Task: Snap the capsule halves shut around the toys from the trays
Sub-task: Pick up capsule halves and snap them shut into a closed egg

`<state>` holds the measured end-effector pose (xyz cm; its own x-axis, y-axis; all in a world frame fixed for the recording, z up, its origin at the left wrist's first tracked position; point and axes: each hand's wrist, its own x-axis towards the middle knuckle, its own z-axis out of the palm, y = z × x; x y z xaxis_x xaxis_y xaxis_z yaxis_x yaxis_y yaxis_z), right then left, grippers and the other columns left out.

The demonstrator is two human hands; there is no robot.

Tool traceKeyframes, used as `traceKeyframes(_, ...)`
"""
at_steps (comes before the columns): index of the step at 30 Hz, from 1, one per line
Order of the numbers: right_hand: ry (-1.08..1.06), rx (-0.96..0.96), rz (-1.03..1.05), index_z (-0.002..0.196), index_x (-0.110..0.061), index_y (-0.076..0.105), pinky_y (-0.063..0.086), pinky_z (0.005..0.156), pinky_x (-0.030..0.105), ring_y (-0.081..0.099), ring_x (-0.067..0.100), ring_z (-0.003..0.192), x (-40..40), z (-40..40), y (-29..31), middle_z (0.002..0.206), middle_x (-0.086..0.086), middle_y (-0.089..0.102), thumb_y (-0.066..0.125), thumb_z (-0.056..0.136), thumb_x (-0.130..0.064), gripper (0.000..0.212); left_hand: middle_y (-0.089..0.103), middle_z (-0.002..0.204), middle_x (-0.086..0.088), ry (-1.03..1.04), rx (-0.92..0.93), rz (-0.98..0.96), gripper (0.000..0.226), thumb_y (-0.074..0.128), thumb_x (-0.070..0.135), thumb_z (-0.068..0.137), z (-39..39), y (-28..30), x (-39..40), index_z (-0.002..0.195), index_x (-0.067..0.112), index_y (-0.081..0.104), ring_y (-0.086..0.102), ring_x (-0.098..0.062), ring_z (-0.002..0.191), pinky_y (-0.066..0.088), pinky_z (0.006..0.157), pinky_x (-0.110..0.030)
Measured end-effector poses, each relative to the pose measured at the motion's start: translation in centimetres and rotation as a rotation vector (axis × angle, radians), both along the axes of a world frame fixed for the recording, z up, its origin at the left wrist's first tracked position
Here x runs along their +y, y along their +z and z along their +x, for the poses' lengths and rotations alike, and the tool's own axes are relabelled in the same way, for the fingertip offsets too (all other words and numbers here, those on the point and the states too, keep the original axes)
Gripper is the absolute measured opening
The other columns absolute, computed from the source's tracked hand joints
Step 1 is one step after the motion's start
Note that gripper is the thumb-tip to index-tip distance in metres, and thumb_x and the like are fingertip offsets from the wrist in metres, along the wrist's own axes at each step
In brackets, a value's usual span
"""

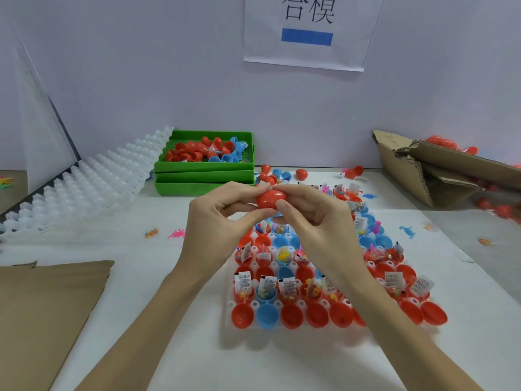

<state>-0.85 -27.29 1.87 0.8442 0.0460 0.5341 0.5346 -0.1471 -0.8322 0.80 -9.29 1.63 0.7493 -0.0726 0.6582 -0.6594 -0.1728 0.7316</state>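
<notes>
pale wall (169, 66), white table (174, 320)

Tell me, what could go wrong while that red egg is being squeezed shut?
Both hands, left hand and right hand, pinch the red capsule by the fingertips, so it might slip and drop onto the white tray below. The forearms hang over filled halves with upright paper slips, which they could knock.
</notes>
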Motion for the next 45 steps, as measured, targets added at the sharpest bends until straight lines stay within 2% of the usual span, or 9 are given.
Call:
traceKeyframes(6, 0.033, 0.013, 0.035, 0.129, -0.019, 0.069, 0.062, 0.082, 0.024, 0.075, 0.010, 0.101, -0.01, -0.13, 0.03, 0.112, -0.013, 0.077, 0.068, 0.098, -0.010, 0.032, 0.078, 0.117, 0.003, -0.010, 0.003, -0.005, 0.044, 0.085, 0.017, 0.081, -0.02, -0.29, -0.18, 0.125, 0.015, 0.076, 0.076, -0.017, 0.102, 0.061, 0.093, -0.031)
traceKeyframes(11, -0.029, -0.017, -0.040, 0.133, -0.014, 0.067, 0.063, 0.085, 0.030, 0.074, 0.007, 0.103, -0.02, -0.19, -0.02, 0.119, -0.006, 0.075, 0.068, 0.097, -0.012, 0.036, 0.079, 0.113, 0.008, -0.020, 0.053, -0.035, 0.046, 0.085, 0.021, 0.079, -0.28, -0.21, -0.42, 0.124, 0.021, 0.075, 0.077, -0.011, 0.100, 0.060, 0.093, -0.028)
traceKeyframes(14, -0.082, -0.068, -0.121, 0.135, -0.014, 0.067, 0.062, 0.088, 0.032, 0.074, 0.006, 0.102, -0.05, -0.30, -0.05, 0.117, -0.006, 0.076, 0.068, 0.098, -0.013, 0.037, 0.080, 0.109, 0.006, -0.026, 0.062, -0.046, 0.043, 0.087, 0.014, 0.079, -0.17, -0.32, -0.45, 0.121, 0.014, 0.076, 0.077, -0.012, 0.100, 0.061, 0.093, -0.030)
traceKeyframes(22, -0.089, -0.090, -0.222, 0.132, -0.027, 0.063, 0.058, 0.084, 0.015, 0.072, -0.006, 0.096, -0.23, -0.32, 0.05, 0.110, -0.026, 0.069, 0.067, 0.097, -0.018, 0.036, 0.075, 0.115, -0.004, -0.080, 0.078, -0.056, 0.039, 0.084, 0.011, 0.077, 0.19, -0.31, -0.04, 0.115, 0.008, 0.078, 0.076, -0.018, 0.102, 0.061, 0.090, -0.029)
traceKeyframes(25, -0.103, -0.107, -0.243, 0.128, -0.032, 0.061, 0.059, 0.080, 0.016, 0.074, 0.000, 0.089, -0.49, -0.26, 0.28, 0.102, -0.030, 0.069, 0.068, 0.096, -0.019, 0.035, 0.075, 0.117, -0.007, -0.100, 0.111, -0.046, 0.041, 0.083, 0.007, 0.081, 0.35, -0.50, -0.15, 0.121, 0.006, 0.076, 0.076, -0.020, 0.103, 0.061, 0.093, -0.031)
traceKeyframes(31, -0.175, -0.202, -0.294, 0.127, -0.030, 0.057, 0.050, 0.076, 0.002, 0.071, 0.006, 0.088, -0.21, -0.71, 0.52, 0.098, -0.040, 0.060, 0.065, 0.090, -0.031, 0.038, 0.076, 0.113, -0.007, -0.099, 0.106, -0.068, 0.041, 0.084, 0.006, 0.078, 0.31, -0.64, -0.07, 0.118, 0.007, 0.077, 0.077, -0.021, 0.101, 0.062, 0.092, -0.033)
traceKeyframes(36, -0.172, -0.191, -0.285, 0.129, -0.028, 0.059, 0.050, 0.080, 0.002, 0.067, -0.014, 0.089, -0.24, -0.66, 0.51, 0.104, -0.036, 0.061, 0.065, 0.090, -0.031, 0.040, 0.076, 0.106, -0.008, -0.036, 0.057, -0.051, 0.040, 0.086, 0.015, 0.074, 0.19, -0.66, -0.38, 0.111, 0.003, 0.078, 0.078, -0.020, 0.094, 0.063, 0.087, -0.033)
traceKeyframes(40, -0.135, -0.137, -0.284, 0.132, -0.019, 0.066, 0.055, 0.085, 0.012, 0.072, -0.005, 0.095, -0.25, -0.43, 0.33, 0.108, -0.023, 0.070, 0.068, 0.094, -0.022, 0.039, 0.076, 0.107, -0.009, -0.014, 0.032, -0.025, 0.041, 0.087, 0.017, 0.075, 0.40, -0.72, -0.14, 0.112, 0.001, 0.077, 0.077, -0.022, 0.095, 0.063, 0.087, -0.035)
traceKeyframes(45, -0.106, -0.111, -0.244, 0.133, -0.022, 0.064, 0.056, 0.088, 0.015, 0.071, -0.006, 0.099, -0.26, -0.33, 0.22, 0.110, -0.023, 0.069, 0.068, 0.095, -0.018, 0.039, 0.078, 0.108, -0.007, -0.050, 0.043, -0.072, 0.039, 0.086, 0.013, 0.078, 0.30, -0.74, -0.30, 0.114, 0.002, 0.077, 0.076, -0.024, 0.099, 0.061, 0.091, -0.034)
